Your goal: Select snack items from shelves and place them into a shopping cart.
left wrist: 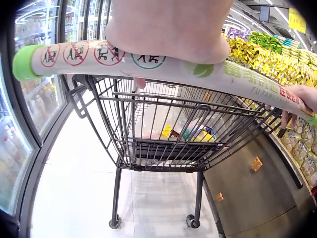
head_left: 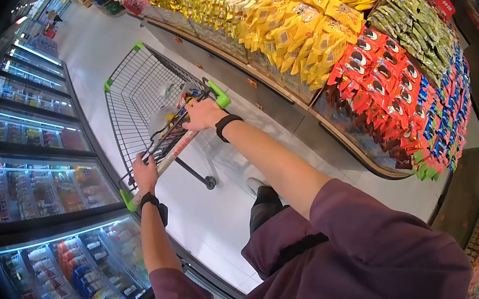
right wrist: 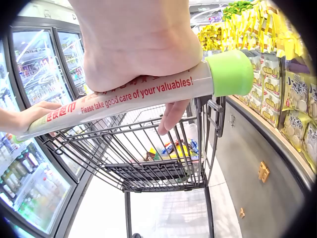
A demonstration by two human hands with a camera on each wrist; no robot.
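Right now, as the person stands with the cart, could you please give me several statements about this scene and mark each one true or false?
1. The left hand and the right hand are both on the handle of the cart. True.
2. The handle's end caps are red. False: the end caps are green.
3. Glass-door fridges stand left of the cart. True.
4. The cart is empty. False: packages lie in it.
5. The sleeves are purple. True.
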